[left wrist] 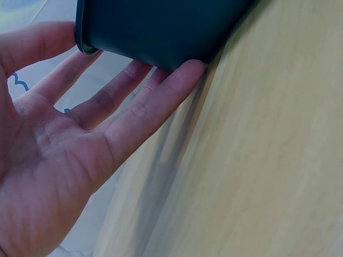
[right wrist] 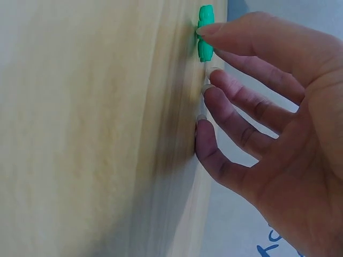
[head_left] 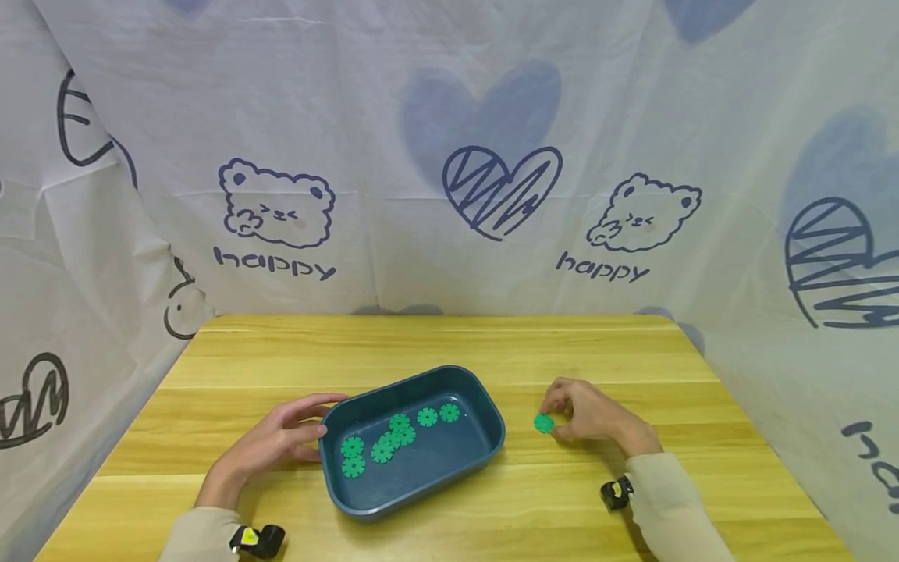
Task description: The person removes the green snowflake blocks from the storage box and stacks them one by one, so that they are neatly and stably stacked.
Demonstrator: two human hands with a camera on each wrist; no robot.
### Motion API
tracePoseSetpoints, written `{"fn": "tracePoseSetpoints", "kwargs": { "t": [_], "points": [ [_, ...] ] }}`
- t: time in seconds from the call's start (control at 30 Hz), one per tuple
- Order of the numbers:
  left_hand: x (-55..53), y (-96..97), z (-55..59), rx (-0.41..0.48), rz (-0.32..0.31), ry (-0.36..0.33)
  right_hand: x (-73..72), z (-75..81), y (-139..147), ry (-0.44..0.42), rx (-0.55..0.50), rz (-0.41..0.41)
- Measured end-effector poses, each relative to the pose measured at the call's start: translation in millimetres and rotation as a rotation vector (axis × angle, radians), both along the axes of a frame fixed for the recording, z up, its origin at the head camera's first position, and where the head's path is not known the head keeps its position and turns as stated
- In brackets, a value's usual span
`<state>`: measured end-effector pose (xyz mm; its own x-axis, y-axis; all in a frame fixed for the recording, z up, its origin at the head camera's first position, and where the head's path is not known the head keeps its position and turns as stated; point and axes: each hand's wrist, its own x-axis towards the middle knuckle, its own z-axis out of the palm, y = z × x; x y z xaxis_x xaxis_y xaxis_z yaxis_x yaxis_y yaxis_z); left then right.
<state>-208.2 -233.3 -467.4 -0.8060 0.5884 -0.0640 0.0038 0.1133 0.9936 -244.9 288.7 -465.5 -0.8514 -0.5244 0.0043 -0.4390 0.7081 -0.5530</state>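
Wooden table (head_left: pixel 604 351) — green disc (head_left: pixel 544 424) in fingertip pinch of right grip (head_left: pixel 591 411) — left grip (head_left: pixel 281 435), straight-fingered, against tray (head_left: pixel 449 453).

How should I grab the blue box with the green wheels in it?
Grab the box by its rim at both short ends, probably coming from left and right together. It sits flat, its walls rising above the green wheels. The left grip touches the left end; nothing touches the right one.

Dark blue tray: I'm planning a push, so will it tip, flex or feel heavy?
The dark blue tray probably resists tipping, being wide and low on the table. Its evenly shaped walls suggest stiffness. The small green discs inside likely add little weight.
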Motion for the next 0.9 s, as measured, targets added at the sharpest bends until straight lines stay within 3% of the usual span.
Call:
{"fn": "tracePoseSetpoints", "kwargs": {
  "t": [0.2,0.33,0.63,0.9],
  "points": [
    [-0.2,0.7,0.1,-0.003,-0.004,-0.011,1.4,4.4,-2.1,0.001,-0.003,-0.002],
    [-0.2,0.5,0.2,-0.013,0.001,-0.012,2.3,19.2,-13.1,0.013,-0.044,0.017],
    [-0.4,-0.5,-0.8,-0.010,-0.001,-0.011,2.1,57.3,-62.8,0.064,-0.061,0.117],
    [-1.2,-0.3,-0.5,-0.012,0.000,-0.011,-2.4,64.9,-107.0,0.032,-0.099,0.193]
  ]
}}
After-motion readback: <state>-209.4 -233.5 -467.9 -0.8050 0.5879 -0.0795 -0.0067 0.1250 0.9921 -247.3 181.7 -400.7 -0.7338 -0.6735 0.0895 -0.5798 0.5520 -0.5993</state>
